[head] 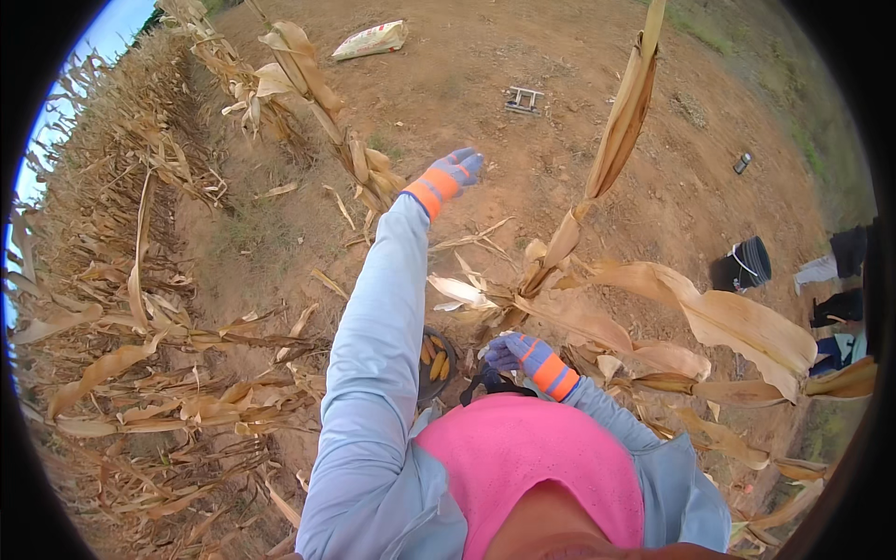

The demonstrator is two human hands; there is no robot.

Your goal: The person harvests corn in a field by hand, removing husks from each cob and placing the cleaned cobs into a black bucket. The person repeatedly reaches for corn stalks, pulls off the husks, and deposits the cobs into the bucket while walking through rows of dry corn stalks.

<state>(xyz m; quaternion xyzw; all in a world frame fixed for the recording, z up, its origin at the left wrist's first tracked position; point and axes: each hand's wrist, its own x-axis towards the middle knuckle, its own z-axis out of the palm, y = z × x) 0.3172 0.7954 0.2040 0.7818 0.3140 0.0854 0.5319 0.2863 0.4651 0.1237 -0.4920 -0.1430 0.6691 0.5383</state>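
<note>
My left hand (455, 175), in a purple and orange work glove, reaches out at the end of a light blue sleeve, its fingers slightly apart with nothing visible in them. My right hand (525, 358), gloved alike, is bent in front of my chest; a small whitish bit shows at its fingertips, and whether it grips anything is unclear. Just beyond it stands a dry corn stalk (560, 241) with an opened pale husk (462, 290) at its side. Between my arms, low down, a dark bucket (451, 350) holds several yellow corn cobs (439, 365), partly hidden by my left sleeve.
Dry corn plants (105, 280) fill the left side. Another stalk (343, 150) leans beside my left hand. On the soil ahead lie a woven sack (371, 40) and a small metal frame (523, 100). A dark bucket (752, 264) and people (840, 308) are at right.
</note>
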